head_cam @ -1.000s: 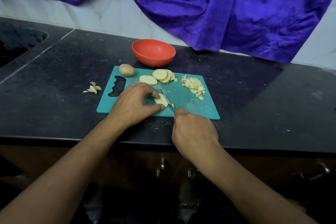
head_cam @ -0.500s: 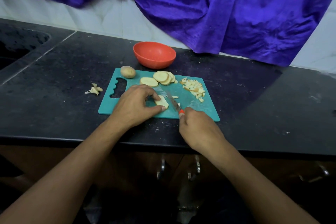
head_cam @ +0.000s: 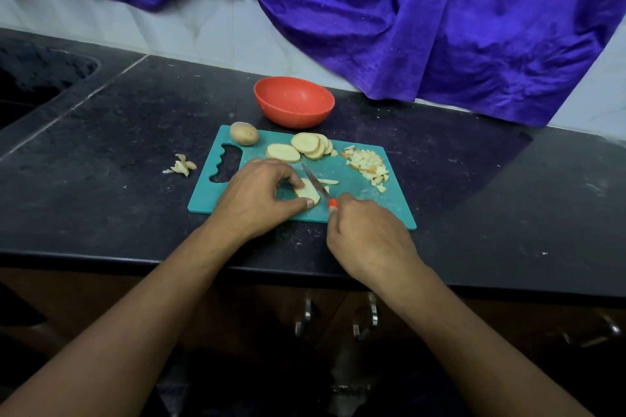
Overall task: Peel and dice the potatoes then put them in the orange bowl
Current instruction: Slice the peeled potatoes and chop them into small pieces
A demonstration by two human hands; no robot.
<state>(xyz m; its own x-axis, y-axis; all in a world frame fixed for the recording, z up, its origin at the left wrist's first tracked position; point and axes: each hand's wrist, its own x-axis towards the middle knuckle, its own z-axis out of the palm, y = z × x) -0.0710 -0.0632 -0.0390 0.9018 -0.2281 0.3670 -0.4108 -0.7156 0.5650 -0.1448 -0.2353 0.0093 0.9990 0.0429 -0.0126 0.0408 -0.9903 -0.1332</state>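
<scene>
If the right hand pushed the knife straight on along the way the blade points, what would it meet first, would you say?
The right hand aims the knife up and left. Its tip would probably reach the nearest potato slice first, then the whole potato; depth is uncertain.

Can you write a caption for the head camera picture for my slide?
Left hand steadies a potato slice on the teal cutting board while the right hand cuts with a knife.
</scene>
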